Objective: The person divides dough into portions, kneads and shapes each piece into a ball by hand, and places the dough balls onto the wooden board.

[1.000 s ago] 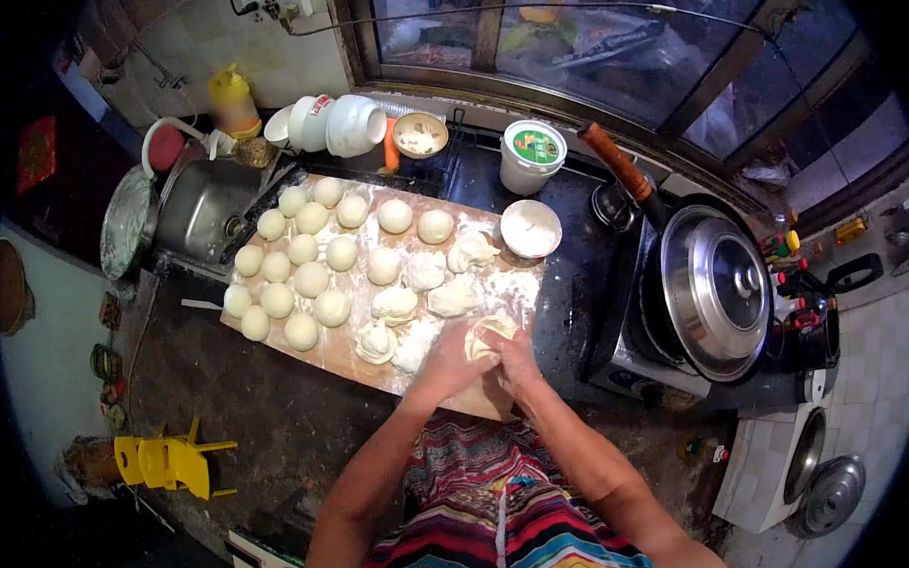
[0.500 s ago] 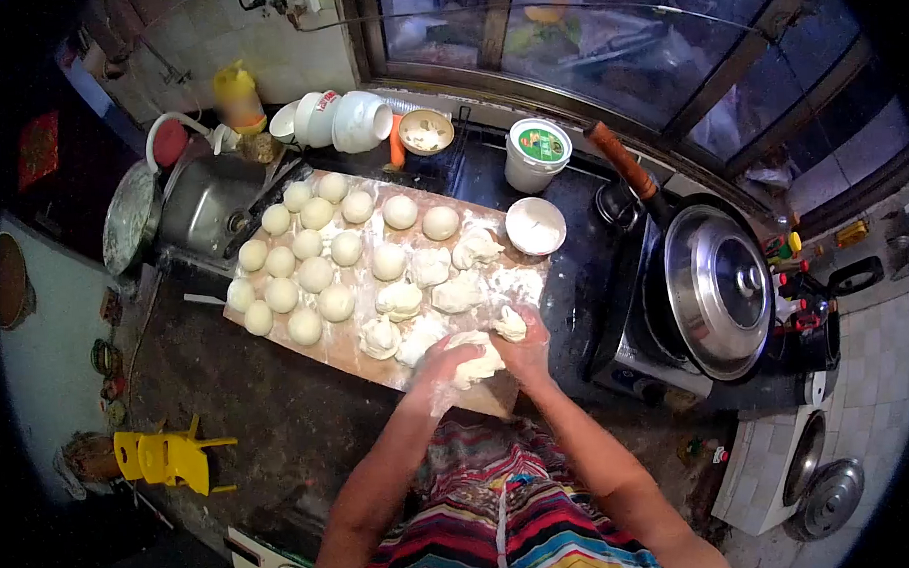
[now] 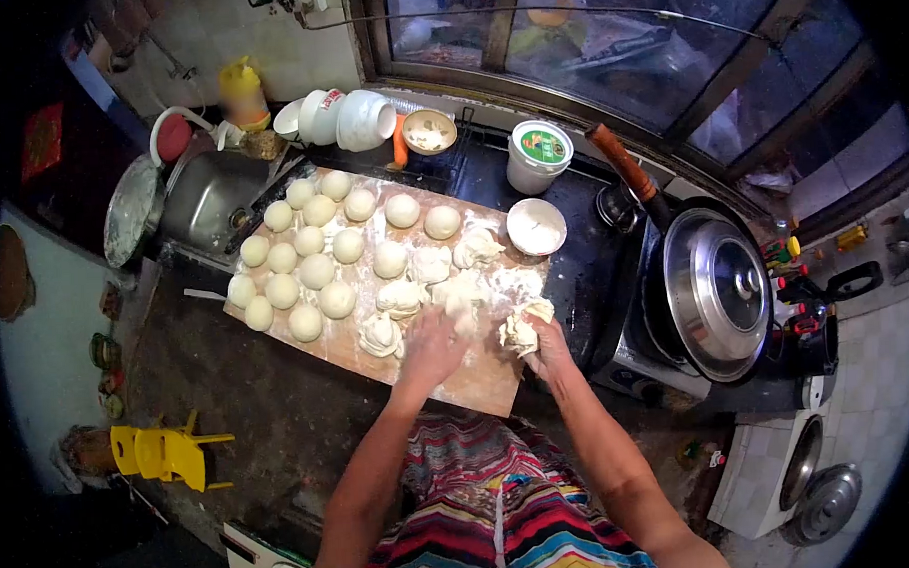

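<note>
A lump of torn, uneven dough [image 3: 519, 334] sits in my right hand [image 3: 549, 349], its fingers wrapped round it at the board's right edge. My left hand [image 3: 435, 350] is low over the floured wooden board [image 3: 478, 378], palm down with its fingers stretched out. Its fingertips are by a blurred patch of dough [image 3: 463, 294]; I cannot tell whether they touch it. Rough dough pieces lie close by: a folded one [image 3: 380, 335] left of the hand, another [image 3: 402, 299] above it, and one [image 3: 476, 247] farther back. Several smooth dough balls [image 3: 317, 271] cover the board's left half.
Behind the board's right end stands a bowl of flour [image 3: 536, 227], with a white lidded tub [image 3: 540, 156] beyond it. To the right is a lidded wok [image 3: 720, 285] on a stove. Stacked bowls [image 3: 359, 120] and a sink [image 3: 208, 202] are at the back left.
My left hand has let go of the dough and moved up and left over the board. The dough in my right hand looks larger, and that hand has shifted slightly right.
</note>
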{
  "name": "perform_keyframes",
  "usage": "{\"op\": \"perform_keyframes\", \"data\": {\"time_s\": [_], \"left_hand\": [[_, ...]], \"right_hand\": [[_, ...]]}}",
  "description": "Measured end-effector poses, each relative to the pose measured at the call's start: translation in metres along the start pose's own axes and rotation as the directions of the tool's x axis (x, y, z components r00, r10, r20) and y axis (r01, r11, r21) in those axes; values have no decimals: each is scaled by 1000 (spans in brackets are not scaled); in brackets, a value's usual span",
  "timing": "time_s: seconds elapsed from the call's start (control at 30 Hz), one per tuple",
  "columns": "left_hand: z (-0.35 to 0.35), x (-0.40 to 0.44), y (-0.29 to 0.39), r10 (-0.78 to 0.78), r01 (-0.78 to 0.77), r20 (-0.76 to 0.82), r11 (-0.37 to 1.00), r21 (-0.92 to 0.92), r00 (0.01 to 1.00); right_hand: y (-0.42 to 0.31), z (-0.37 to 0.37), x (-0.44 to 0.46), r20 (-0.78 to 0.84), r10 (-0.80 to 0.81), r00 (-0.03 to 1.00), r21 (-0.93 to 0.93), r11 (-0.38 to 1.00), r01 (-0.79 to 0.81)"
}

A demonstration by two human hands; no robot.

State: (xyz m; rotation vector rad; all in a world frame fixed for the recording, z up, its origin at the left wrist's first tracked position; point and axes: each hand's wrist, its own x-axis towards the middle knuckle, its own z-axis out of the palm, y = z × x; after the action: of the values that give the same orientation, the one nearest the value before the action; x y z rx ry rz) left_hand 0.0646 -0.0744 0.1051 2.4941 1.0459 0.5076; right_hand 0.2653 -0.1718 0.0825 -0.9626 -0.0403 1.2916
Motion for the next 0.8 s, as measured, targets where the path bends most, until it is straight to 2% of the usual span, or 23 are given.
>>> {"op": "perform_keyframes", "data": {"time_s": [0.07, 0.1, 0.2, 0.23, 0.3, 0.33, 0.37, 0.47, 0.5, 0.57, 0.6, 0.63, 0.73, 0.77, 0.8], "left_hand": [[4, -5, 10, -237, 242, 58, 964, -109, 970], [-1, -5, 22, -344, 357, 106, 921, -155, 933], [18, -17, 62, -319, 213, -234, 897, -388, 918], [39, -12, 58, -367, 140, -363, 842, -521, 857], [63, -14, 35, -236, 190, -128, 936, -296, 963], [59, -12, 33, -184, 181, 3, 967, -177, 983], [55, -12, 35, -210, 194, -67, 961, -196, 975], [-3, -13, 68, -293, 226, -263, 939, -258, 919], [-2, -16, 66, -256, 118, -336, 917, -381, 906], [-1, -11, 63, 50, -96, -298, 985, -143, 953], [-5, -6, 64, 197, -211, -252, 977, -28, 948], [6, 1, 49, 207, -270, -359, 954, -133, 910], [16, 5, 31, 138, -228, -289, 924, -306, 947], [17, 5, 27, 52, -143, -266, 931, -337, 963], [18, 2, 23, -35, -56, -238, 928, -367, 971]], "right_hand": [[2, 10, -4, 0, -22, 1000, 54, 998, 22], [2, 18, -10, 32, -8, 999, 154, 988, 3], [34, 33, -6, 95, 24, 995, 420, 905, -62], [24, 62, -21, 69, 86, 994, 338, 935, -104], [37, 54, -16, -37, 78, 996, 235, 970, -67], [42, 48, -12, -88, 66, 994, 180, 982, -49], [46, 39, -9, -64, 77, 995, 210, 976, -62], [31, 64, -23, -129, 0, 992, 30, 1000, 4], [33, 61, -22, -122, 60, 991, 0, 998, -61], [40, 50, -16, -110, 191, 975, -67, 978, -199], [52, 40, -15, -6, 73, 997, -244, 967, -73], [59, 39, -18, 120, -33, 992, -398, 914, 78], [38, 56, -30, 292, 26, 956, -366, 927, 87], [25, 73, -36, 258, 126, 958, -162, 983, -85], [16, 84, -40, 244, 232, 942, 56, 966, -252]]}}
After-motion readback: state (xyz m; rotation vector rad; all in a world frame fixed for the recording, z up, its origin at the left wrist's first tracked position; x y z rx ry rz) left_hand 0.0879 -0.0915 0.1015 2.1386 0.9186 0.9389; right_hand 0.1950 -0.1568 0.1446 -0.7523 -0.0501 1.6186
